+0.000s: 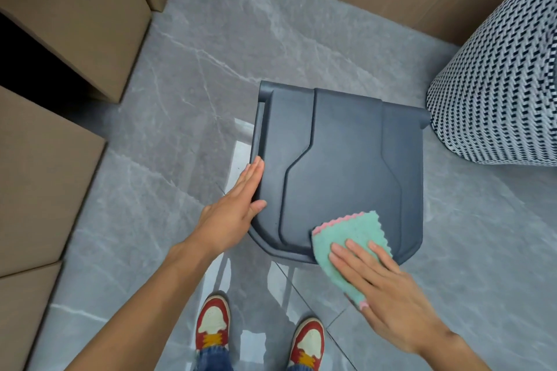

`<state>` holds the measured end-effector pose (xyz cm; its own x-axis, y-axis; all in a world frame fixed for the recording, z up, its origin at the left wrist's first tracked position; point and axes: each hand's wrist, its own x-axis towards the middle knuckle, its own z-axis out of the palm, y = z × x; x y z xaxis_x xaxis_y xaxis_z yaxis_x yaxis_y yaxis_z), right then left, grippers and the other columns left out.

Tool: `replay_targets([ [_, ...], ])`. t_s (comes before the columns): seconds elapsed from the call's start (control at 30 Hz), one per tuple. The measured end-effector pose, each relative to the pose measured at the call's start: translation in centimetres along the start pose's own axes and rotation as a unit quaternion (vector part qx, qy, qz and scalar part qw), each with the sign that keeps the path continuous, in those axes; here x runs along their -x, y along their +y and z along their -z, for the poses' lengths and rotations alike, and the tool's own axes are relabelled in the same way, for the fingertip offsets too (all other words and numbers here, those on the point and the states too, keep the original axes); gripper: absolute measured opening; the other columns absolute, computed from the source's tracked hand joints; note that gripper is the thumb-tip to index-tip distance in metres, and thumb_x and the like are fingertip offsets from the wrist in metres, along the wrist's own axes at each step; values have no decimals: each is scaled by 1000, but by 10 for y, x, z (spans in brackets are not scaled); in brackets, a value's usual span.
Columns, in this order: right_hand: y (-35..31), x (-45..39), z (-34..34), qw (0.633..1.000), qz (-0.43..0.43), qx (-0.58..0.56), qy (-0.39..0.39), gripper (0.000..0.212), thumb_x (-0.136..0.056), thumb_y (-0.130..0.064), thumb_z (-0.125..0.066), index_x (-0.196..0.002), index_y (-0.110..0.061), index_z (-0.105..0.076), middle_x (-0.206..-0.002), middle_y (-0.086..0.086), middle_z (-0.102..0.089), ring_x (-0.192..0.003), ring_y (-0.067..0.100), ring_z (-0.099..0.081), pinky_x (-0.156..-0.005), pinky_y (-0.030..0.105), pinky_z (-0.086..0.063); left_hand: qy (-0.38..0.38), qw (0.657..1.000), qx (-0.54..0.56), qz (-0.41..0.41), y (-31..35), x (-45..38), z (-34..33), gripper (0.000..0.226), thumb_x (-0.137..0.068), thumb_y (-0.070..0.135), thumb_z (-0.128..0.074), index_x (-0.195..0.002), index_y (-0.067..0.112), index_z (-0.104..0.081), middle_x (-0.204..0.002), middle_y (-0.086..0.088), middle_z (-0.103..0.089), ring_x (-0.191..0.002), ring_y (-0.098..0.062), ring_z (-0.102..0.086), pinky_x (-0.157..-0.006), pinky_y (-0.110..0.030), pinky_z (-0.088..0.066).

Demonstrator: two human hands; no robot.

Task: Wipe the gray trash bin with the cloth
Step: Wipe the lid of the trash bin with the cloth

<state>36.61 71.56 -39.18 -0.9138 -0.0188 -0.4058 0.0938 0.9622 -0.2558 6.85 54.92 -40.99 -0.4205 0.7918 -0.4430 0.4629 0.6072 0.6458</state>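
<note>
Right hand (382, 286) lies flat, fingers together, on the cloth (349, 247) hiding its near half; left hand (232, 208) flat against bin lid (346, 166).

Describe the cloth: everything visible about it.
The cloth is mint green with a pink scalloped edge, soft and nubby like microfibre, seemingly folded. It lies flat on the near right corner of the gray trash bin lid, overhanging the front edge. The right hand presses it down with flat fingers.
</note>
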Motion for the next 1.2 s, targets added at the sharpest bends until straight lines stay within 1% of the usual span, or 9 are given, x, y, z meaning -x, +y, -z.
replay_targets([
  [0.2, 17, 22, -6, 976, -195, -44, 82, 66, -99, -30, -39, -160, -20, -16, -169, -5, -13, -155, 21, -16, -127, 44, -7, -5, 1000, 10, 0, 3, 0, 0, 69, -102, 34, -35, -141, 57, 17, -147, 44, 20, -140, 16, 8, -106, -42, -40],
  [0.27, -8, -3, -4, 978, -180, -38, 101, 66, -100, -30, -37, -160, -19, -14, -170, -4, -11, -156, 21, -13, -127, 45, -5, -9, 1000, 14, -6, 2, -1, -1, 69, -102, 33, -35, -140, 56, 17, -146, 44, 20, -140, 16, 8, -107, -38, -38],
  [0.37, -56, -60, 4, 990, -100, -9, 96, 64, -100, -35, -28, -160, -15, -15, -170, 1, -11, -156, 23, -8, -125, 47, -5, -4, 1000, 24, -13, -2, -3, -4, 69, -102, 30, -36, -146, 49, 13, -150, 40, 17, -139, 17, 10, -112, -36, -31],
  [0.5, -84, -108, 16, 994, -56, 31, 90, 69, -99, -43, -37, -158, -13, -21, -168, 1, -10, -156, 22, -8, -125, 46, -4, -7, 1000, 27, -11, -5, -4, -4, 69, -101, 28, -33, -143, 55, 15, -155, 34, 14, -138, 12, -1, -112, -46, -32],
  [0.67, -52, -74, 8, 997, -25, 22, 69, 74, -94, -37, -40, -160, -14, -14, -170, 0, -9, -157, 20, -6, -126, 44, -3, 8, 1000, 20, -16, -4, -3, -3, 72, -101, 33, -38, -138, 63, 16, -150, 42, 14, -139, 17, 1, -108, -37, -36],
  [0.77, -20, -31, -4, 994, -89, 8, 65, 77, -92, -26, -45, -160, -17, -11, -170, -3, -6, -157, 19, -6, -126, 44, -4, 14, 1000, 28, 1, -3, -3, -1, 72, -100, 34, -40, -140, 62, 13, -149, 44, 13, -141, 10, -10, -105, -41, -41],
  [0.9, 8, 6, -10, 988, -145, -16, 50, 81, -94, -27, -57, -160, -19, -12, -170, -7, -7, -156, 18, -9, -126, 43, -3, 13, 999, 45, 13, -2, -2, -4, 72, -100, 32, -41, -141, 61, 12, -150, 43, 12, -140, 13, -1, -112, -47, -33],
  [1.03, 0, -32, 8, 989, -122, -28, 84, 71, -99, -30, -45, -160, -20, -10, -170, -7, -6, -157, 17, -5, -124, 47, -9, 16, 998, 67, 11, -5, -4, -8, 72, -101, 29, -41, -142, 61, 10, -151, 43, 10, -138, 18, 1, -114, -44, -29],
  [1.2, 16, -126, 58, 991, -85, -29, 101, 60, -104, -34, -28, -160, -20, -14, -169, -7, -8, -156, 14, 0, -127, 41, 0, 26, 998, 65, -8, -7, -5, -7, 74, -100, 28, -43, -137, 67, 9, -153, 40, 6, -137, 21, 1, -111, -33, -29],
])
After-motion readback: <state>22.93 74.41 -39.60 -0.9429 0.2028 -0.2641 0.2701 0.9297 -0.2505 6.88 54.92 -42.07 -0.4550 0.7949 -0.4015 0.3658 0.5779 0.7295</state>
